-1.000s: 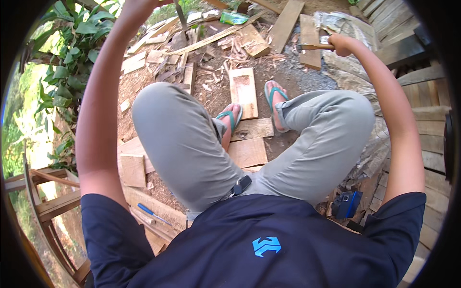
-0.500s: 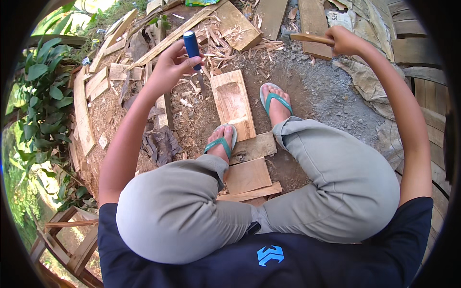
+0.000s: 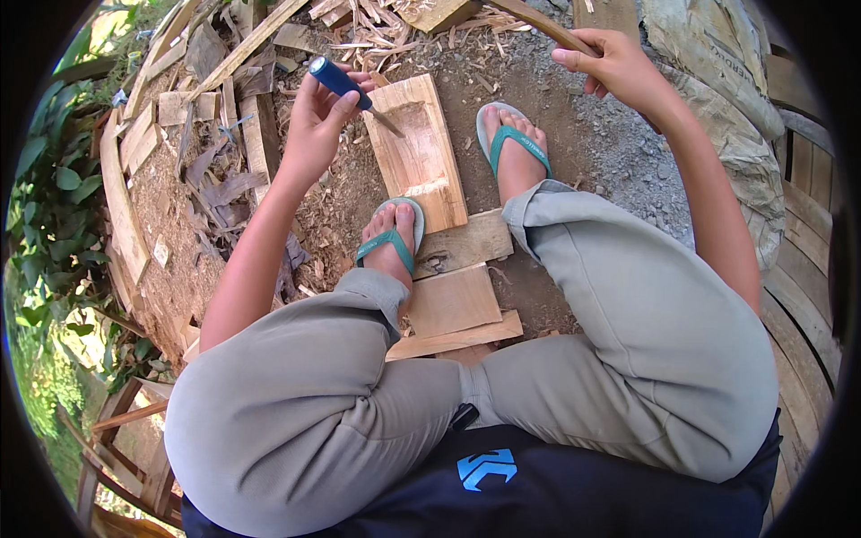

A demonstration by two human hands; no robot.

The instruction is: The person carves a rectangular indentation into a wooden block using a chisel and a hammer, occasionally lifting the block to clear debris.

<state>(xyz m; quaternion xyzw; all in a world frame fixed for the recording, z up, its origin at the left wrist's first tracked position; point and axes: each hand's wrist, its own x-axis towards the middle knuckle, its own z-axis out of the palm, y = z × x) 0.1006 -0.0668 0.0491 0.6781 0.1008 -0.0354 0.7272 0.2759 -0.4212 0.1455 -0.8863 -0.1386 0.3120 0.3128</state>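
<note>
My left hand point(image 3: 316, 134) is closed around the blue handle of a chisel point(image 3: 339, 82). Its blade slants down to the right, with the tip at the hollow of a carved wooden block point(image 3: 439, 211); whether it touches the wood I cannot tell. The block lies between my sandalled feet and has a shallow rectangular recess cut into it. Up at the right, my right hand point(image 3: 623, 76) grips the wooden handle of a hammer point(image 3: 543, 24). The hammer's head is cut off by the top edge of the view.
Under the block's near end lies a board point(image 3: 466, 242), with more wood pieces point(image 3: 455, 300) closer to me. Wood shavings point(image 3: 377, 36) and offcuts cover the ground at the far left. Grey gravel point(image 3: 641, 157) and crumpled sacks point(image 3: 717, 134) lie at the right.
The chisel has gone from nearly upright beside the block to slanting over its hollow. My right hand has shifted with the hammer, whose head has left the view. The view has shifted too.
</note>
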